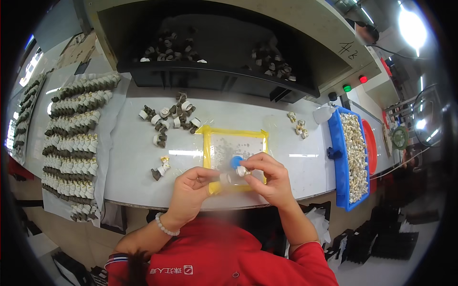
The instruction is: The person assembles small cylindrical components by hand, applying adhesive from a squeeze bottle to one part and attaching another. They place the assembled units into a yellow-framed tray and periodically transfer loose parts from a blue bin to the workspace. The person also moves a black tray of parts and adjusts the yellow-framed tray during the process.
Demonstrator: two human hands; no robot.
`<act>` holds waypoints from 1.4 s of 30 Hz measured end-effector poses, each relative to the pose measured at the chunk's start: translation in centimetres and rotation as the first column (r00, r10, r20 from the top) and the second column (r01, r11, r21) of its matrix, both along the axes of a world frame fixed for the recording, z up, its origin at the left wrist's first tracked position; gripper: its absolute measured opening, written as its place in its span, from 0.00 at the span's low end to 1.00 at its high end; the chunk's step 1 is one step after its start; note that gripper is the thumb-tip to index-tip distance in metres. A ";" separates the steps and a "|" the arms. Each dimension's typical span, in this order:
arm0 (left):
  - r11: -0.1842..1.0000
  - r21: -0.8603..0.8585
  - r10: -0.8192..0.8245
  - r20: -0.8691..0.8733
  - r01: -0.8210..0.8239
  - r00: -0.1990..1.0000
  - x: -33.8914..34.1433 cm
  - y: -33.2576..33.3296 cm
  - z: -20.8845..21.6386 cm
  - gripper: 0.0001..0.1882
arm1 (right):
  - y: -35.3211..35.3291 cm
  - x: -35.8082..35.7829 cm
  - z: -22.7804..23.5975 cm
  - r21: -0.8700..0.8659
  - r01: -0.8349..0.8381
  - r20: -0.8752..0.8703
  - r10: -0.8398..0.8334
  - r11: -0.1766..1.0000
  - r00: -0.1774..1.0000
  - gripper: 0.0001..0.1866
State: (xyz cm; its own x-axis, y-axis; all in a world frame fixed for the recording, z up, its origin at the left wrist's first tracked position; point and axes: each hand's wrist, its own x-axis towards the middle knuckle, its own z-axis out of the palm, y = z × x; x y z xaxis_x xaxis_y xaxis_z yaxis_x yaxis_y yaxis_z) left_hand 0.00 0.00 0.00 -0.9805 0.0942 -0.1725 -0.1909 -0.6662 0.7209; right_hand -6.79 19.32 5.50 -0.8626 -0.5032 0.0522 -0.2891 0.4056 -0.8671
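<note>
My left hand (pixel 192 188) is closed in a pinch over the near edge of a yellow-taped work sheet (pixel 264 143). A pale, blurred piece (pixel 225 178) shows at its fingertips, too smeared to name. Opposite it, my right hand (pixel 272 178) pinches a small white figurine part (pixel 242 171) between thumb and fingers. A round blue cap-like thing (pixel 236 162) is right beside those fingertips; whether the hand holds it too I cannot tell. To the left on the table lies a joined white and dark brown figurine (pixel 161 168).
Dark and white figurine parts (pixel 176 114) lie loose at the table's back left. Assembled figurines stand in rows on a white sheet (pixel 109 128) farther left. A blue tray (pixel 338 157) of small pale parts is at right, with a white bottle (pixel 323 114) beside it. A black shelf (pixel 219 78) crosses the back.
</note>
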 end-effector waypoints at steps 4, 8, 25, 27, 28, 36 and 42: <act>1.000 0.030 0.005 -0.003 -0.005 1.000 -0.1 0.5 0.0 0.12 | 0.0 0.4 0.1 -0.120 -0.052 -0.003 0.052 0.991 0.999 0.16; 0.998 0.059 -0.007 0.029 0.005 1.000 -0.2 0.6 0.1 0.14 | 0.1 0.3 0.4 -0.126 -0.062 -0.017 0.060 0.990 0.998 0.16; 0.993 0.035 -0.112 0.052 0.110 0.992 -0.5 -0.1 1.2 0.15 | 0.4 -0.1 0.2 -0.137 0.002 -0.004 -0.002 0.991 1.000 0.16; 0.992 0.040 -0.125 0.036 0.124 0.991 -0.5 -0.2 1.1 0.14 | 0.2 0.1 0.0 -0.182 -0.031 0.006 0.033 0.983 0.999 0.16; 0.991 0.047 -0.127 0.025 0.126 0.992 -0.5 -0.3 1.0 0.14 | 0.1 0.2 0.1 -0.180 -0.045 0.013 0.048 0.983 0.999 0.16; 0.983 0.048 -0.177 0.010 0.177 0.984 -0.5 -0.5 0.6 0.11 | -0.6 0.3 0.3 -0.121 -0.073 -0.015 0.072 0.990 0.997 0.16; 0.982 0.034 -0.189 0.051 0.187 0.981 -0.6 -0.3 1.4 0.10 | -1.2 0.5 1.0 0.016 -0.104 -0.101 0.105 0.994 0.989 0.17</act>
State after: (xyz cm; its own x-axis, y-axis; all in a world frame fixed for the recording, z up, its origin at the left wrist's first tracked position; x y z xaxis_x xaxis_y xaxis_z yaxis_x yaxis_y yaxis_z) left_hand -0.63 -0.34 1.39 -0.9342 0.2819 -0.2189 -0.3527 -0.6354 0.6870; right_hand -6.29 18.13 6.52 -0.7957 -0.5914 0.1309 -0.4166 0.3775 -0.8270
